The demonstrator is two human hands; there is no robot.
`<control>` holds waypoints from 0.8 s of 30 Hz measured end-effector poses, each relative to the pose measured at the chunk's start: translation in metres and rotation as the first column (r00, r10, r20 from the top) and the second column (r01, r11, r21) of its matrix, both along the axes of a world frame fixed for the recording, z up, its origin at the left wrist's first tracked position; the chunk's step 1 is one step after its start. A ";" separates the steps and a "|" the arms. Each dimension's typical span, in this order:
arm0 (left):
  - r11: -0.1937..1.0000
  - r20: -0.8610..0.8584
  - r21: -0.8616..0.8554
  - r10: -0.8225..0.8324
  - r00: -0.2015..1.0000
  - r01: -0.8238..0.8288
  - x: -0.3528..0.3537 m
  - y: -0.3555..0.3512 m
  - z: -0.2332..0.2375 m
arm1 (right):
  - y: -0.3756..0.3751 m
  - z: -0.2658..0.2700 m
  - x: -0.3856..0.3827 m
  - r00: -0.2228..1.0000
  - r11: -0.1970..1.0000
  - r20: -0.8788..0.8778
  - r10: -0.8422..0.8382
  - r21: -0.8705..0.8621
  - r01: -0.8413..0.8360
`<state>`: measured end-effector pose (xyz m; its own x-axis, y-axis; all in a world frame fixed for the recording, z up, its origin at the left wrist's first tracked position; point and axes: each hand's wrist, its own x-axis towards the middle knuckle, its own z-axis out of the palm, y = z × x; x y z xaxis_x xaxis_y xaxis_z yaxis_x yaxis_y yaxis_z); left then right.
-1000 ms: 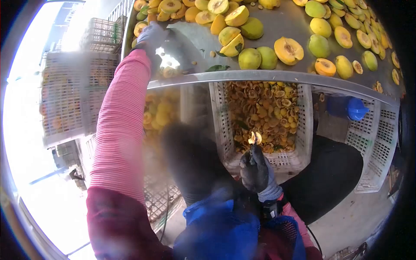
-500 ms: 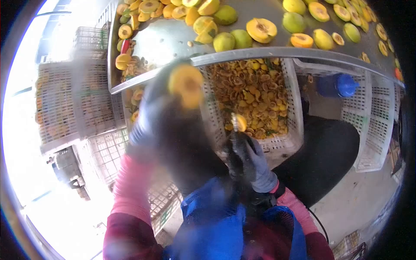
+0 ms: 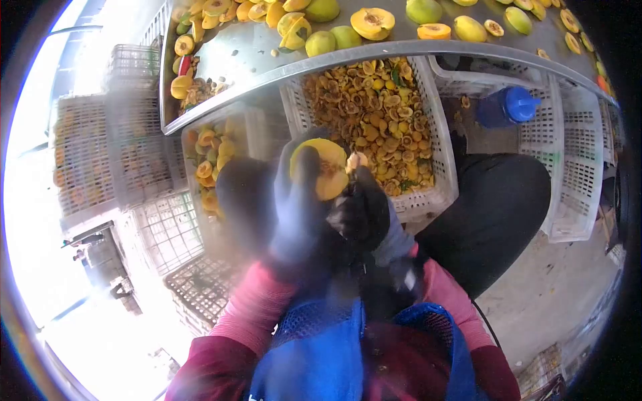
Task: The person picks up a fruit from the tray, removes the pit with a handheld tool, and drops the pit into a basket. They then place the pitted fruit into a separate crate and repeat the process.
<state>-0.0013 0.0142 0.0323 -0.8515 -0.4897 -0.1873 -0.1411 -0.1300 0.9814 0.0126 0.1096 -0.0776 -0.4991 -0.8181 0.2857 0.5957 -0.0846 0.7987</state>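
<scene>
My left hand [image 3: 294, 194], gloved and slightly blurred, is wrapped round a halved yellow fruit [image 3: 321, 167] with its cut face showing. Close beside it on the right, my right hand [image 3: 364, 207] in a dark glove is closed round a small tool whose tip [image 3: 354, 157] points up by the fruit's edge; a pale piece of fruit sits at that tip. Most of the tool is hidden by the fingers. Both hands are above my lap, near a white crate [image 3: 445, 150] full of brown and yellow fruit scraps [image 3: 374, 107].
A metal table [image 3: 254, 63] with whole and halved fruits crosses the top. Under its left part stands a crate of halved fruit [image 3: 214, 150]. A blue jug [image 3: 511, 107] stands in a crate at right. Stacked crates [image 3: 87, 154] are at far left.
My left hand has moved right and down with the fruit half, up to my right hand. The right hand and tool have risen slightly. The view has shifted, so the table sits higher.
</scene>
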 end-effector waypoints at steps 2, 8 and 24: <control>1.000 0.066 -0.016 -0.017 0.998 0.018 0.003 0.001 0.011 | 0.009 0.021 0.001 0.857 0.621 -0.488 0.163 0.726 0.296; 0.961 0.028 -0.258 -0.094 0.995 0.098 0.013 0.000 0.003 | 0.032 0.067 -0.007 0.247 0.050 -0.637 0.730 0.411 0.910; 0.671 -0.098 -0.742 -0.104 0.990 -0.003 0.022 0.013 -0.029 | 0.030 0.059 0.020 0.306 -0.170 -0.446 0.841 0.320 0.932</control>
<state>0.0203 0.0268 0.0034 -0.8683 -0.3770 0.3223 0.0012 0.6482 0.7614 0.0330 0.1394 -0.0181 -0.8604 -0.4274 -0.2776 0.2579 0.1047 -0.9605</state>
